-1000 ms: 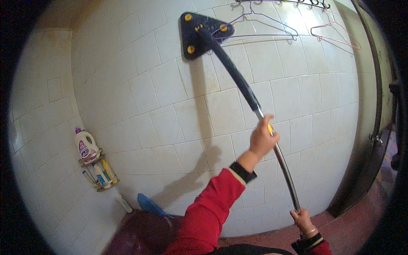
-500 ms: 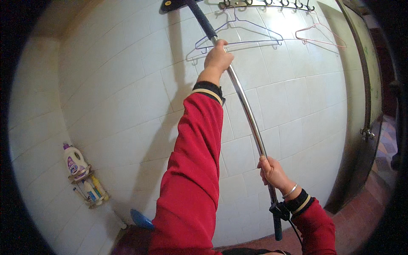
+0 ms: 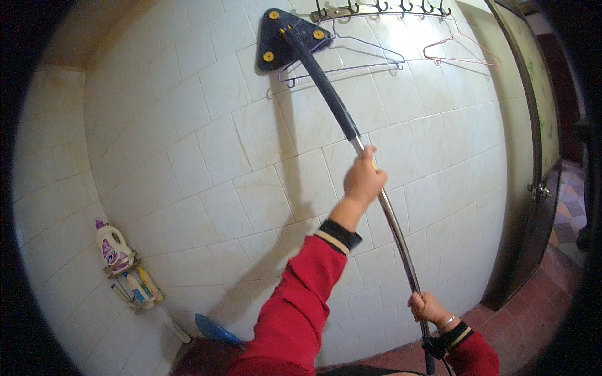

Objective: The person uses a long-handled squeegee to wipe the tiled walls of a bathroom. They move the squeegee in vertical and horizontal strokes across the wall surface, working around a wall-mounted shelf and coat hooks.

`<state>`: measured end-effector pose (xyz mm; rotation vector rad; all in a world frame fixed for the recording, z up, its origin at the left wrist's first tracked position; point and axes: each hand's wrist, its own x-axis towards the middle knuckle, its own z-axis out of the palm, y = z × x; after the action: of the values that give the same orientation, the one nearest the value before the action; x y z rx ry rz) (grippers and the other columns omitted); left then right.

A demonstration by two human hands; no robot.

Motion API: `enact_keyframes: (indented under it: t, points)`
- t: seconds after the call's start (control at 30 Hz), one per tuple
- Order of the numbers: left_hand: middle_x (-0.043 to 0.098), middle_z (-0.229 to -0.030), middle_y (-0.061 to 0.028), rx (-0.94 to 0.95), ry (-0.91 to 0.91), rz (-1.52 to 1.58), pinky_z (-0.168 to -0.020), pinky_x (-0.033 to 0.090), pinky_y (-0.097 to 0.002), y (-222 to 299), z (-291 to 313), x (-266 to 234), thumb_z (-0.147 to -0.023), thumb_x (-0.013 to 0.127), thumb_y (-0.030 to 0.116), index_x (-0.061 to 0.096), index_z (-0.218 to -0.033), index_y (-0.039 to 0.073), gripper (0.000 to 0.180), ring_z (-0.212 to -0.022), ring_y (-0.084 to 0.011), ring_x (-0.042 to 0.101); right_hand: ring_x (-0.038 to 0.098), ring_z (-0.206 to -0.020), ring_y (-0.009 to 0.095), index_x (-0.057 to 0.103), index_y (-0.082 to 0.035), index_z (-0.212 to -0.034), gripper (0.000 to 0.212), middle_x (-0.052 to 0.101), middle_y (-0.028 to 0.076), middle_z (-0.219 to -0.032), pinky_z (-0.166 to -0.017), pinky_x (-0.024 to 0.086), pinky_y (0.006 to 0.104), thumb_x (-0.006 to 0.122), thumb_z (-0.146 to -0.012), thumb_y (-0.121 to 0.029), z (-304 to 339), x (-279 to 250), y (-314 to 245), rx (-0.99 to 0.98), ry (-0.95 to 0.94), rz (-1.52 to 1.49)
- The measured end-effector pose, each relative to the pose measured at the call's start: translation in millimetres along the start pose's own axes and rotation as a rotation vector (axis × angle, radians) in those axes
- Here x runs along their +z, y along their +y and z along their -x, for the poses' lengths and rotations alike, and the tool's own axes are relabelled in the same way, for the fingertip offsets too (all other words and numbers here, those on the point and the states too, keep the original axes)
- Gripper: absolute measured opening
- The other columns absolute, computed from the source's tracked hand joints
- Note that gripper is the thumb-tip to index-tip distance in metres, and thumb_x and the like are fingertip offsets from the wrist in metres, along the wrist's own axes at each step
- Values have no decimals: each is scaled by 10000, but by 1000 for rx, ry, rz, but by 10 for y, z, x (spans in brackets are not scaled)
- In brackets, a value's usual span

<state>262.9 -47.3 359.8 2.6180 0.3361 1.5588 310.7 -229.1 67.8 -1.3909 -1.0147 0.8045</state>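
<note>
A long-handled mop with a dark triangular head (image 3: pixel 271 39) and yellow round knobs leans up across the tiled wall. Its pole (image 3: pixel 396 235) is shiny metal, with a black sleeve (image 3: pixel 327 91) over the upper part. My left hand (image 3: pixel 365 180) is closed round the metal just below that sleeve. Lower down, my right hand (image 3: pixel 431 310) grips the pole near its dark bottom end. The mop head overlaps the left end of a blue clothes hanger (image 3: pixel 351 69). Whether the head presses on the wall I cannot tell.
A hook rail (image 3: pixel 382 9) runs along the top, and a pink hanger (image 3: pixel 464 59) hangs at its right. A corner shelf (image 3: pixel 119 269) at left carries a detergent bottle (image 3: pixel 114 245) and smaller bottles. A blue plastic thing (image 3: pixel 216 329) lies low. At right stands a door (image 3: pixel 533 188).
Both my hands and the pole have moved down and to the right. The mop's triangular head, mostly cut off before, now shows whole. Both hands still hold the pole.
</note>
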Motion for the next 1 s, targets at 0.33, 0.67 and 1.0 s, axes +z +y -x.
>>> enact_keyframes:
  t: [0.33, 0.67, 1.0]
  points:
    - [549, -843, -205, -14, -119, 81, -597, 464, -437, 344, 957, 554, -665, 525, 168, 376, -1121, 136, 481, -708, -363, 566, 459, -394, 150, 522, 20, -734, 423, 445, 43, -469, -388, 396, 293, 394, -862, -361, 745, -294, 961, 132, 62, 55]
    - [563, -879, -172, -38, 77, -39, -633, 457, -414, -226, 434, -326, -647, 532, 130, 392, -1114, 129, 487, -765, -336, 564, 416, -439, 112, 491, -19, -759, 384, 431, 16, -522, -410, 369, 266, 484, -825, -397, 133, 195, 17, 84, -29, 71]
    - [542, -836, -149, -210, 193, 185, -603, 456, -354, -451, 1720, 60, -660, 530, 22, 403, -1103, 34, 461, -698, -287, 555, 550, -631, 327, 557, 23, -818, 491, 565, 184, -650, -572, 423, 401, 525, -760, -463, 502, -54, 821, 160, 21, 552]
